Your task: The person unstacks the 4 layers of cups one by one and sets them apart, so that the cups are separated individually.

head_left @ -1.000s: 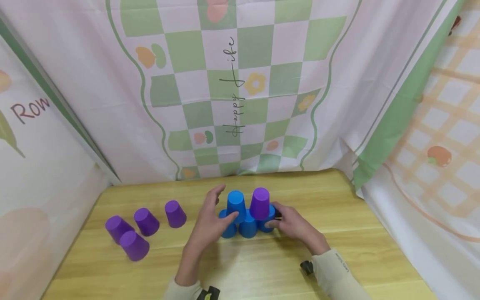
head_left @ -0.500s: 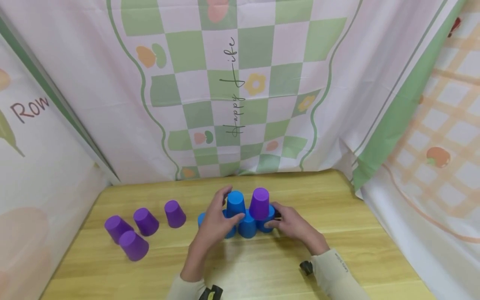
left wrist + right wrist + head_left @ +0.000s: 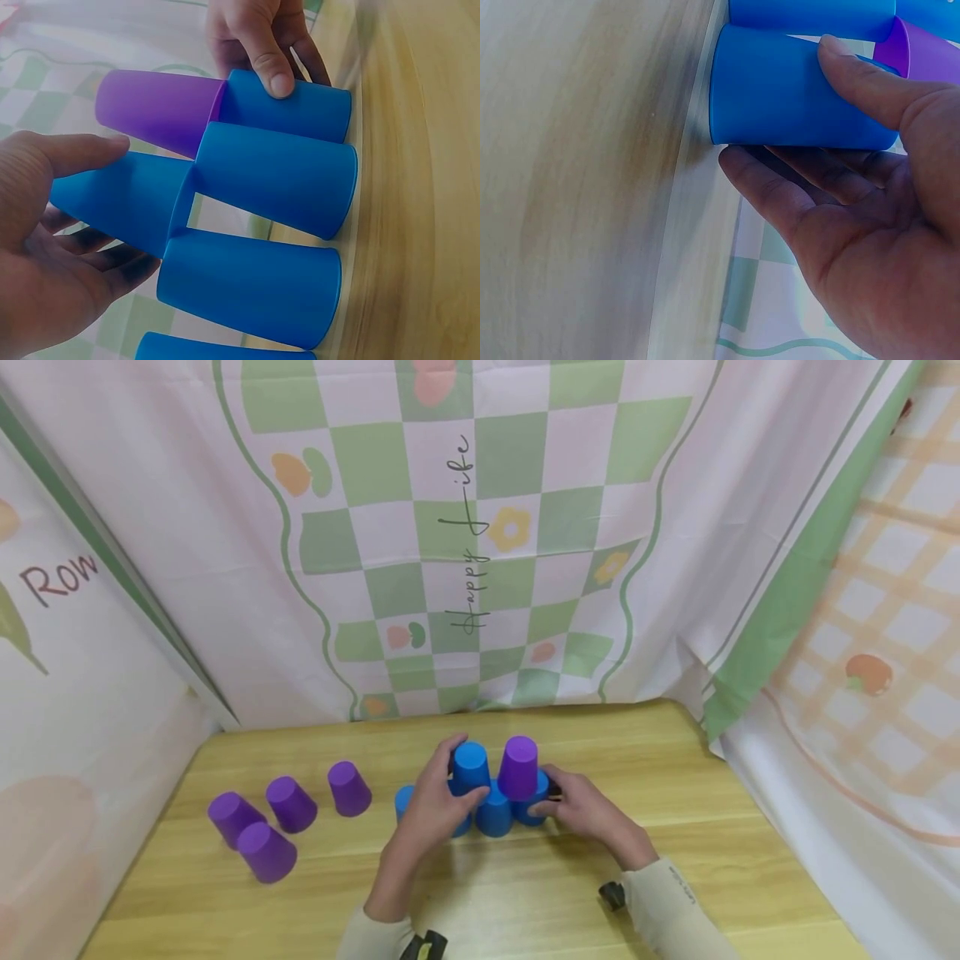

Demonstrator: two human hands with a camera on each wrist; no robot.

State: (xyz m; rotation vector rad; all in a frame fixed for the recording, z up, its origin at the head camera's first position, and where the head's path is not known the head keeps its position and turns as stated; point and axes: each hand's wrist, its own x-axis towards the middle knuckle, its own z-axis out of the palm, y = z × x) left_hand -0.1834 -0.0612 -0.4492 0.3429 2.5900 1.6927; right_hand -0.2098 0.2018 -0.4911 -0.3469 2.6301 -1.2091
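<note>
Several upside-down blue cups stand in a row on the table, among them a middle cup [image 3: 493, 814] and a left-end cup [image 3: 403, 799] partly covered by my left hand. On top of the row sit an upper blue cup [image 3: 471, 764] and, to its right, a purple cup [image 3: 519, 767]. My left hand [image 3: 433, 806] holds the upper blue cup, thumb in front and fingers round behind, as the left wrist view shows. With thumb and fingers, my right hand [image 3: 588, 814] grips the right-end blue cup [image 3: 795, 94] below the purple one.
Left of the row, several purple cups [image 3: 268, 853] stand upside down on the wooden table [image 3: 517, 902]. Curtains hang along the table's back, with a checkered one [image 3: 510, 585] in the middle.
My left hand has moved right and closed in on the upper blue cup, uncovering part of the left-end blue cup. The right hand keeps its place.
</note>
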